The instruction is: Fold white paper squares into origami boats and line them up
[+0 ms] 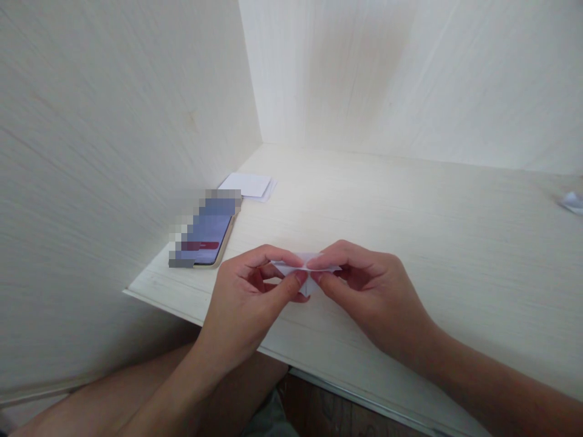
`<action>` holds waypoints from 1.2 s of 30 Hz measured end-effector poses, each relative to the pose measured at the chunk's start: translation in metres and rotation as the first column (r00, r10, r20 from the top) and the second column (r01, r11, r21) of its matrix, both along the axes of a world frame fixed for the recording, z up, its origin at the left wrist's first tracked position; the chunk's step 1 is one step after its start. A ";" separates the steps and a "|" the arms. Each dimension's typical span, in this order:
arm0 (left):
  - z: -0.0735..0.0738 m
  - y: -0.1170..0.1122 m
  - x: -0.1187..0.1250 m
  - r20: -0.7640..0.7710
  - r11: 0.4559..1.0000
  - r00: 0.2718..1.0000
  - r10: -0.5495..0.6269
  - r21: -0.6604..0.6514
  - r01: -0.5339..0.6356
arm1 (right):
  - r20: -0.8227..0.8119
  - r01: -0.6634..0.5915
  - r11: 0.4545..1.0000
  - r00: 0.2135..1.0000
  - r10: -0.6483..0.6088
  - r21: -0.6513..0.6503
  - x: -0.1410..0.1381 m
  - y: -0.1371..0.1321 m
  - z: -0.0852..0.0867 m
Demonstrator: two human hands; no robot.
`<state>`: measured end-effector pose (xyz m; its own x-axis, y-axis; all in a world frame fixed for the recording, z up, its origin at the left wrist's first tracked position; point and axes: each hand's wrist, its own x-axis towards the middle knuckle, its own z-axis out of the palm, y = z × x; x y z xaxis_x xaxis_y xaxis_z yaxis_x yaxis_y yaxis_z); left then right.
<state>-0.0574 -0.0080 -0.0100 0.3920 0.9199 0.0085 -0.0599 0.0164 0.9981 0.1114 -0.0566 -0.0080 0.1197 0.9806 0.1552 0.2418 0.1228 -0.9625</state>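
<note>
left hand [248,294] and right hand [371,291] pinch folded paper [306,285] near the desk edge [159,308]. desktop [437,243] runs wide rightward (phone [208,230] at left).

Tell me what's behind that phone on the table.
Beyond the phone, white papers lie on the table. Pixelation hides whether they touch it, and whatever might lie underneath the phone is covered.

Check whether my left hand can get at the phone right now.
Probably yes: the phone lies close to your left hand with nothing visible between them, though that hand would likely have to release the folded paper first.
</note>
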 end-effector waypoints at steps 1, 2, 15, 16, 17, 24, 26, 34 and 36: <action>0.000 0.000 0.000 0.005 1.000 1.000 0.004 0.003 -0.004 | 0.006 -0.014 1.000 1.000 0.013 0.015 0.000 0.000 0.000; 0.000 0.000 0.000 0.010 1.000 1.000 0.009 0.005 -0.009 | 0.006 -0.031 0.999 0.999 0.031 0.028 0.000 0.000 0.000; -0.001 -0.002 -0.002 -0.002 1.000 1.000 0.030 -0.007 -0.030 | -0.013 0.021 0.999 1.000 -0.021 -0.024 0.000 -0.002 0.001; 0.000 -0.002 -0.002 -0.001 0.999 0.999 0.044 -0.004 -0.044 | -0.028 0.046 0.998 0.999 -0.047 -0.031 -0.001 -0.002 0.001; 0.000 -0.002 -0.001 0.004 0.998 0.998 0.057 -0.001 -0.057 | -0.043 0.071 0.997 0.996 -0.072 -0.028 -0.001 -0.002 0.000; 0.002 -0.002 -0.001 -0.001 0.998 0.998 0.059 -0.028 -0.059 | -0.049 0.092 0.995 0.994 -0.094 -0.038 -0.002 0.000 -0.004; 0.002 -0.002 -0.001 -0.019 0.997 0.997 0.069 -0.016 -0.069 | -0.042 0.089 0.996 0.995 -0.091 -0.030 -0.001 0.000 -0.004; 0.001 -0.004 -0.002 -0.063 0.996 0.995 0.081 0.043 -0.078 | -0.049 0.062 0.995 0.997 -0.067 -0.082 -0.001 0.000 -0.002; 0.001 -0.004 -0.002 -0.068 0.996 0.995 0.076 0.046 -0.073 | -0.049 0.057 0.991 0.997 -0.063 -0.118 0.001 -0.001 -0.001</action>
<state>-0.0594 -0.0117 -0.0093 0.3235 0.9459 0.0238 0.0107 -0.0288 0.9995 0.1123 -0.0571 -0.0088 0.1842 0.9823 0.0326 0.1938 -0.0038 -0.9810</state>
